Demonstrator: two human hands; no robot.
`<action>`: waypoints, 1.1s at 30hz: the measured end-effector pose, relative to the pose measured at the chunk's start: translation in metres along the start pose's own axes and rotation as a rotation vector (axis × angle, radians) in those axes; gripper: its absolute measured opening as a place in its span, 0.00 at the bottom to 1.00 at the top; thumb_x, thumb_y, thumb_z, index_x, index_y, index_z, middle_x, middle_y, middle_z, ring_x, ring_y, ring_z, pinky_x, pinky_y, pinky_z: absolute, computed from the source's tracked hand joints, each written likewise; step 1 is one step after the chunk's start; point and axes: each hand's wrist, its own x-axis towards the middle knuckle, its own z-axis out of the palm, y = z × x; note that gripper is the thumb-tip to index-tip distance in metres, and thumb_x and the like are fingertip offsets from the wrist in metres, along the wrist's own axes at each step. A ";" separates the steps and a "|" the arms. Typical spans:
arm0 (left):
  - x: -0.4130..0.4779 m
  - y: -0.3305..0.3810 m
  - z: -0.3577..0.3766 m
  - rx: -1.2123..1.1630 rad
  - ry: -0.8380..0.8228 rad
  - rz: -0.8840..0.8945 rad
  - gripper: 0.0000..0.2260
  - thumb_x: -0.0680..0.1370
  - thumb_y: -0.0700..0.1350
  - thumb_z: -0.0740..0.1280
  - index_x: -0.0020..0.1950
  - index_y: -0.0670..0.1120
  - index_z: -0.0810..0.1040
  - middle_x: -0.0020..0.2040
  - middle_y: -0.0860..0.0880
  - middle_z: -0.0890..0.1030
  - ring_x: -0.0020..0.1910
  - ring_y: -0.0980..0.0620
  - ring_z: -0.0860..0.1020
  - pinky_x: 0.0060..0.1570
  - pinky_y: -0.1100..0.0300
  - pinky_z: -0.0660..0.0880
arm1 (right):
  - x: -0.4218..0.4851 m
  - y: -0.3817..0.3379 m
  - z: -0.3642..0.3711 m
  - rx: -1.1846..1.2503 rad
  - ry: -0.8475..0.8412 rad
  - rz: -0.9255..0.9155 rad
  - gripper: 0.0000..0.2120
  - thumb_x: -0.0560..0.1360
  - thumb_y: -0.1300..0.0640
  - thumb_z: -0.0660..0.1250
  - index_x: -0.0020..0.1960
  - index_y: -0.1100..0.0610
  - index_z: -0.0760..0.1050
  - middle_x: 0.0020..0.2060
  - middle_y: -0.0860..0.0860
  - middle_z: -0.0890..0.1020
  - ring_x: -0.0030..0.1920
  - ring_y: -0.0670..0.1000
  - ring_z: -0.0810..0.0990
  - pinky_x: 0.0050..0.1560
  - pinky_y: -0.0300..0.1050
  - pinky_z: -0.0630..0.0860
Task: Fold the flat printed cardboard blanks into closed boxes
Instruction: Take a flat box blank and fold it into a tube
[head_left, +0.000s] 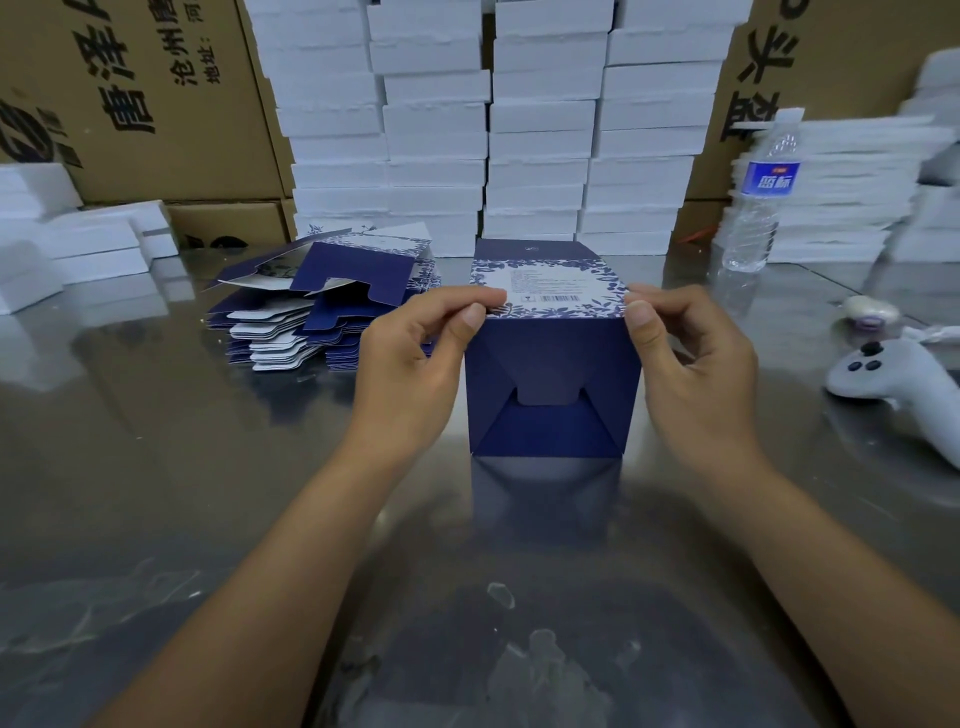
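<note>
Left hand and right hand each pinch an upper near corner of the blue box, which rests between them at the middle of the steel desk. Flat blanks lie stacked just beyond the left hand; a water bottle stands near the far right edge.

The folded navy-blue cardboard box has a plain dark-blue end and a white top panel bordered with blue leaf print. The pile of flat cardboard blanks is navy outside, white inside. Behind stand white stacked boxes and brown cartons with black lettering. The clear plastic bottle wears a blue label.
</note>
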 end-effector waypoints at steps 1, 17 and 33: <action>0.000 0.000 0.000 -0.016 0.006 -0.003 0.10 0.79 0.36 0.63 0.52 0.49 0.80 0.49 0.55 0.82 0.52 0.59 0.79 0.54 0.66 0.74 | 0.000 0.000 0.001 0.007 0.003 0.008 0.07 0.76 0.47 0.64 0.40 0.40 0.75 0.44 0.33 0.82 0.49 0.36 0.79 0.43 0.31 0.74; -0.014 -0.011 0.014 0.047 0.042 -0.109 0.22 0.72 0.40 0.73 0.62 0.58 0.73 0.55 0.69 0.75 0.51 0.72 0.75 0.46 0.79 0.69 | -0.007 0.008 0.003 -0.102 -0.160 -0.073 0.23 0.69 0.54 0.72 0.54 0.38 0.63 0.53 0.27 0.72 0.60 0.42 0.74 0.58 0.39 0.73; -0.015 -0.015 0.015 0.158 0.042 -0.027 0.23 0.77 0.40 0.67 0.69 0.56 0.69 0.57 0.76 0.69 0.54 0.77 0.70 0.54 0.79 0.66 | -0.008 0.005 0.004 -0.081 -0.140 0.002 0.19 0.69 0.51 0.73 0.52 0.39 0.66 0.52 0.33 0.76 0.57 0.39 0.75 0.55 0.33 0.71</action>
